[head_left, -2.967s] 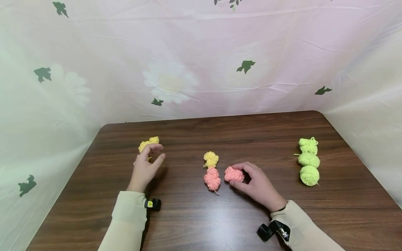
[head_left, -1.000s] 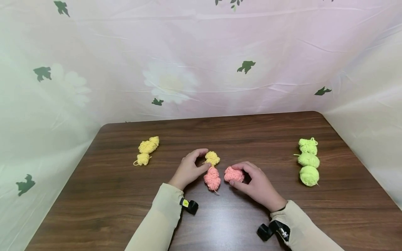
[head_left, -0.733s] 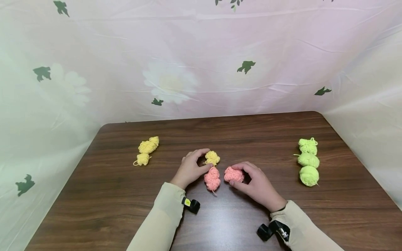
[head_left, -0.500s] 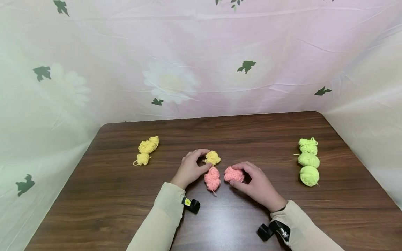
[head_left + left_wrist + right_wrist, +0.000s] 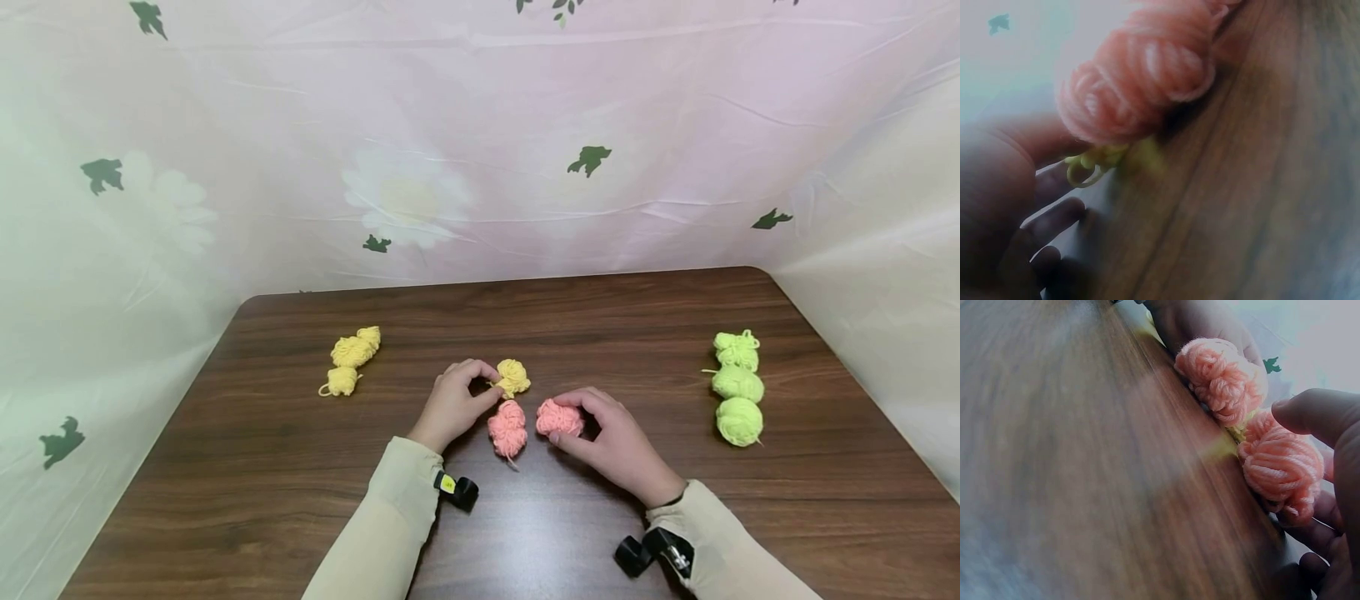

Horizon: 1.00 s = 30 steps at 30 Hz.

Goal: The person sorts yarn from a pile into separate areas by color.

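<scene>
At the middle of the table, my left hand (image 5: pixel 450 404) pinches the left end of a small yellow yarn ball (image 5: pixel 513 377) between thumb and index finger. Just below that ball lies an upright pink yarn bundle (image 5: pixel 507 429) with a short loose tail; in the left wrist view this pink bundle (image 5: pixel 1141 75) covers most of the yellow yarn (image 5: pixel 1100 159). My right hand (image 5: pixel 618 442) holds a second pink yarn ball (image 5: pixel 557 418) on the table, thumb on the near side and fingers on the far side. The right wrist view shows this ball (image 5: pixel 1282 465) close beside the other pink bundle (image 5: pixel 1222 381).
Yellow yarn balls (image 5: pixel 352 350) lie in a slanted row at the left. Several lime-green yarn balls (image 5: pixel 738 383) form a column at the right. The dark wooden table (image 5: pixel 225 500) backs onto a flowered cloth (image 5: pixel 480 150), which also rises at both sides.
My left hand has come from the left yellow row to the middle yellow ball, which has since shifted slightly right and turned. My right hand has stayed on its pink ball.
</scene>
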Tool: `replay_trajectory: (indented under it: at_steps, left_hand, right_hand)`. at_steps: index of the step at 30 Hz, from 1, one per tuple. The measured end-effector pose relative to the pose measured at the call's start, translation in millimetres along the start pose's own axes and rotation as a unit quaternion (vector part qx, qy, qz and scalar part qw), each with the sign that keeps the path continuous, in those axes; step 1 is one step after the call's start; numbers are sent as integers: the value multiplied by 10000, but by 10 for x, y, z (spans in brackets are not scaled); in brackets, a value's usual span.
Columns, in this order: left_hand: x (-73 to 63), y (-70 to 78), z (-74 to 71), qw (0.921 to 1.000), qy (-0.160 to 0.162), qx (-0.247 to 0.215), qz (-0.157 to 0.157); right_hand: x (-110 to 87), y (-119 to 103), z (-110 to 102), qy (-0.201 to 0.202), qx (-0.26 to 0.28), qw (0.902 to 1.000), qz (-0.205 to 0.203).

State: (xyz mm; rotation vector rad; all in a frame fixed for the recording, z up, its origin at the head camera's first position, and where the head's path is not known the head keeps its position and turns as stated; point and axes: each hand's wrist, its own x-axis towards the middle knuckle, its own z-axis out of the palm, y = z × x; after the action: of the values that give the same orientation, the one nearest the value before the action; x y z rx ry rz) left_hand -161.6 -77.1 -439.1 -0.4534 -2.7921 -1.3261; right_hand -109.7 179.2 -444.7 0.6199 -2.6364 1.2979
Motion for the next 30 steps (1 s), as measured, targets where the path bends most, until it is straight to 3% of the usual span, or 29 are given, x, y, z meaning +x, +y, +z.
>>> replay_trajectory:
  at_steps: [17, 30]
  left_hand:
    - [-35, -66, 7, 9985, 437, -338, 54]
    - [-120, -145, -79, 9960, 805, -367, 152]
  right_hand:
    - [-3, 9, -4, -49, -13, 10000, 81]
    - [-10, 0, -7, -31, -15, 10000, 77]
